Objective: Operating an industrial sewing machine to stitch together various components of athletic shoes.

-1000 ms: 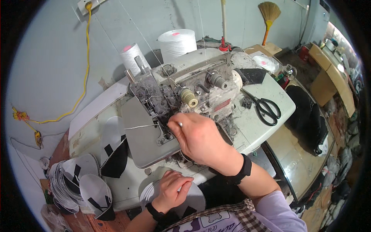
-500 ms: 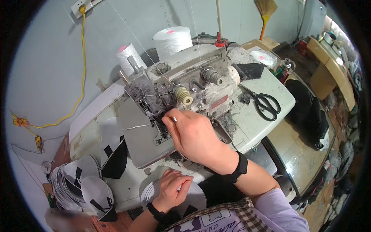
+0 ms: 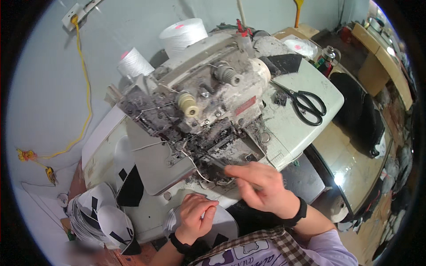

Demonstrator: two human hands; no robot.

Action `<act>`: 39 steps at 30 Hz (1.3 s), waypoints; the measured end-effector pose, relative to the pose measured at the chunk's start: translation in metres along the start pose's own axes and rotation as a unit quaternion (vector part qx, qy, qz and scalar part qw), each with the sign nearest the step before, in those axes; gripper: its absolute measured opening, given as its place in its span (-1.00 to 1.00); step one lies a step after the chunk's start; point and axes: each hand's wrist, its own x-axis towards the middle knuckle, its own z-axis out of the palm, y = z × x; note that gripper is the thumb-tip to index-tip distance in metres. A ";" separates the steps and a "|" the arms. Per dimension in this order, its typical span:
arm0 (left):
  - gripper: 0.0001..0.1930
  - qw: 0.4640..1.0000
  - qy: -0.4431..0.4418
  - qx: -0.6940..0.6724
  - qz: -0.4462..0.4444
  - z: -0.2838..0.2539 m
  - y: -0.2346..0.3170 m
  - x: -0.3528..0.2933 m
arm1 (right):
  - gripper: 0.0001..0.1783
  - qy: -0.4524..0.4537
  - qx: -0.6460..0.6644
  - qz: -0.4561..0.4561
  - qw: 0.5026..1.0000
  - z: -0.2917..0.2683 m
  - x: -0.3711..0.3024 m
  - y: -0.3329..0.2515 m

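Observation:
A lint-covered overlock sewing machine [image 3: 208, 97] stands before me, its lower front open on dark inner parts. My right hand [image 3: 268, 190] is just in front of this opening, fingers closed on slim dark tweezers [image 3: 216, 162] that point into it. A white thread [image 3: 197, 167] curves down beside the grey cloth plate [image 3: 159, 170]; another thread lies across the plate. My left hand [image 3: 195, 219] rests curled at the table's near edge, over a stack of white rounded fabric pieces [image 3: 226, 224]. Nothing shows between its fingers.
Black-handled scissors [image 3: 308, 106] lie on the table's right side. Two white thread cones [image 3: 184, 37] stand behind the machine. More white and black fabric pieces [image 3: 93, 208] are piled at the left. A yellow cord [image 3: 88, 97] hangs along the wall.
My right hand has drawn back from the needle area, down and to the right, uncovering the machine's open front and the curved thread. The view has shifted; my left hand stays put.

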 end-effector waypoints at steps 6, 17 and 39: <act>-0.94 1.000 -0.013 0.024 -0.005 0.003 0.001 0.001 | -0.63 0.033 0.018 -0.058 0.998 0.029 0.019 0.013; -0.96 0.999 -0.015 0.042 -0.010 -0.001 0.003 0.000 | -0.69 0.057 -0.021 -0.135 0.989 0.022 0.035 0.012; -0.90 0.996 -0.003 0.081 -0.044 -0.009 -0.022 -0.035 | -0.79 0.033 -0.061 -0.140 0.988 0.047 0.020 0.019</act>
